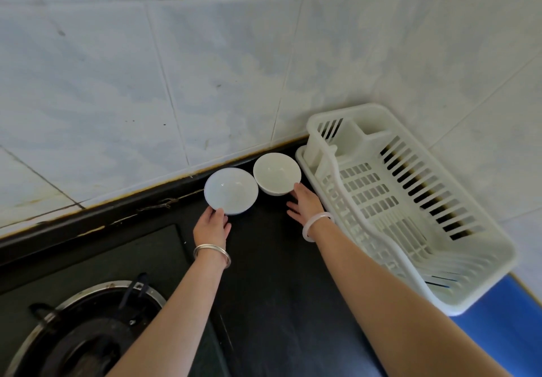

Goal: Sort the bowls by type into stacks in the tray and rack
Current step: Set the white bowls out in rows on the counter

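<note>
Two bowls stand side by side on the black counter near the wall. The left one is a bluish-white bowl [231, 190] with a thin blue rim. The right one is a cream-white bowl [276, 173]. My left hand [211, 227] grips the near rim of the bluish bowl, thumb on the edge. My right hand [305, 202] rests on the counter with fingers spread, its fingertips touching the near right side of the cream bowl. A white plastic dish rack [410, 200] on its tray [300, 156] sits just to the right, and holds nothing that I can see.
A gas stove burner [88, 332] lies at the lower left in a black hob. The tiled wall [205, 68] rises right behind the bowls. A blue surface [504, 326] shows at the lower right beyond the rack.
</note>
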Available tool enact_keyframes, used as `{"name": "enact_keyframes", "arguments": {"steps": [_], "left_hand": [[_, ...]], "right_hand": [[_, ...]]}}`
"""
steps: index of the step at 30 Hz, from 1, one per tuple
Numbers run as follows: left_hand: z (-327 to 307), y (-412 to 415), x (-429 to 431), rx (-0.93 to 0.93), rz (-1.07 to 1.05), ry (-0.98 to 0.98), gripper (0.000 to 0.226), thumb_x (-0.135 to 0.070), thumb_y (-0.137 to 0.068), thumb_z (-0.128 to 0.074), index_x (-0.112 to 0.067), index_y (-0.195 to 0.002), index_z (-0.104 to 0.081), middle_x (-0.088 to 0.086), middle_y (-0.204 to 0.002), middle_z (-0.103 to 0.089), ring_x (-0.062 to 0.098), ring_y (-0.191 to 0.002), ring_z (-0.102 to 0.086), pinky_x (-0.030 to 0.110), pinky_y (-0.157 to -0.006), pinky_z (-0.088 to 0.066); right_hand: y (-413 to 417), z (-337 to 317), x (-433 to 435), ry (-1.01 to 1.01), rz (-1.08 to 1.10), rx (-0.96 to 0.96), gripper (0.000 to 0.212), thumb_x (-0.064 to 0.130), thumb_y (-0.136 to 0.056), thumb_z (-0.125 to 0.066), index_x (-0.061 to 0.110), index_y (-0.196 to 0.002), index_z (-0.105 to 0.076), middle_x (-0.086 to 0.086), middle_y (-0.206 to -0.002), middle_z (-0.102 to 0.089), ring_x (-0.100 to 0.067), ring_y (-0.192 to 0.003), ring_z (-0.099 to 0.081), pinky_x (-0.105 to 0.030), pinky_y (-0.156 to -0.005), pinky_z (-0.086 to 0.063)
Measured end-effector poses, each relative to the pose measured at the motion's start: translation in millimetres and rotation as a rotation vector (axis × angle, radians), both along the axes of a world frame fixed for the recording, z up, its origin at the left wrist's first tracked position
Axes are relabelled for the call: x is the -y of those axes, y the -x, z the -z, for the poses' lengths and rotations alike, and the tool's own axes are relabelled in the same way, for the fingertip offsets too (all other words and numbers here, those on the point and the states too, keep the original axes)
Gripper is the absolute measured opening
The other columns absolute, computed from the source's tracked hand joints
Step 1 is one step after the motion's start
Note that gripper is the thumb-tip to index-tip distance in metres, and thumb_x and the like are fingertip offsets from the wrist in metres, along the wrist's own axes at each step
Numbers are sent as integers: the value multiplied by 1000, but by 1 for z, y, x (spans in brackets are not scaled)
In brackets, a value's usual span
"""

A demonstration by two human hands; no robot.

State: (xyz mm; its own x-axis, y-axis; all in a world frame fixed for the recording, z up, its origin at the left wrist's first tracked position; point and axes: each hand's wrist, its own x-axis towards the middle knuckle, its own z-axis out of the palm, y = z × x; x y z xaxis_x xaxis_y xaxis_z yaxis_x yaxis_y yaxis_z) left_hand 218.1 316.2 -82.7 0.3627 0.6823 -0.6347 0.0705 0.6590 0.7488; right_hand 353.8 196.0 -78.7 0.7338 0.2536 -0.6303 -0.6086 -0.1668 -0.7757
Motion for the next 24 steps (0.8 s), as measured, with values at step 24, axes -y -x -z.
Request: {"name": "enact_keyframes", "arguments": {"steps": [24], "left_hand": [[-54,148,286,-48,1357,-733,28,-23,-87,-59,-19,-114,-64,-2,-106,-69,7,-83,-62,19,-82,-49]], "right_hand": [[264,-77,345,873,-42,464,22,19,-92,-54,22,-110,-65,0,-110,-67,-20,-96,-62,-28,-81,-44]]}}
